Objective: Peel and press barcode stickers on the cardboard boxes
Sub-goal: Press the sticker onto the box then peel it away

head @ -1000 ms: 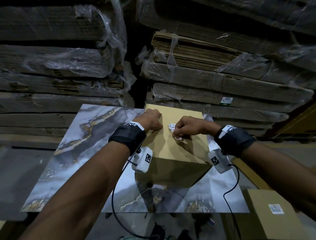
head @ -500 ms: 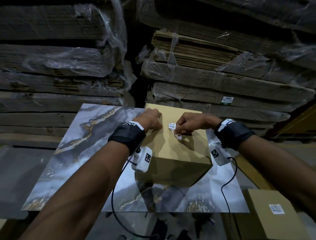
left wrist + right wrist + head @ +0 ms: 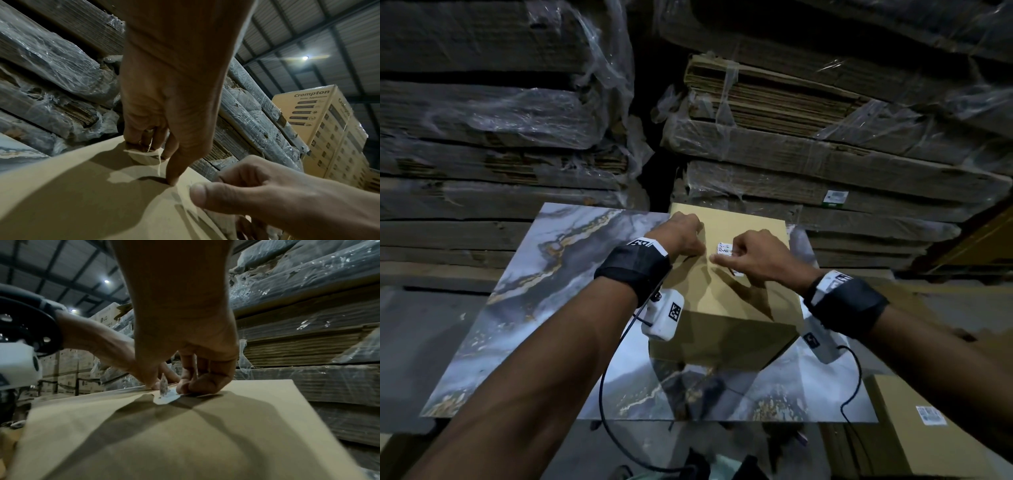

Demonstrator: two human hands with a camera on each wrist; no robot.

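A tan cardboard box stands on a marble-patterned tabletop. A white barcode sticker lies on the box top, with one end still standing up. My right hand sits on it with curled fingers, and the thumb reaches left across the box top. My left hand rests on the box's far left part. Its curled fingers hold a thin piece of backing paper, and one fingertip presses the cardboard.
Plastic-wrapped stacks of flattened cardboard rise right behind the table. A second box bearing a barcode label sits low at the right. Cables hang from both wrist cameras over the table's front edge. Printed cartons are stacked far off.
My right hand has turned on the sticker, and its thumb now stretches leftward over the box top. The left hand has stayed where it was.
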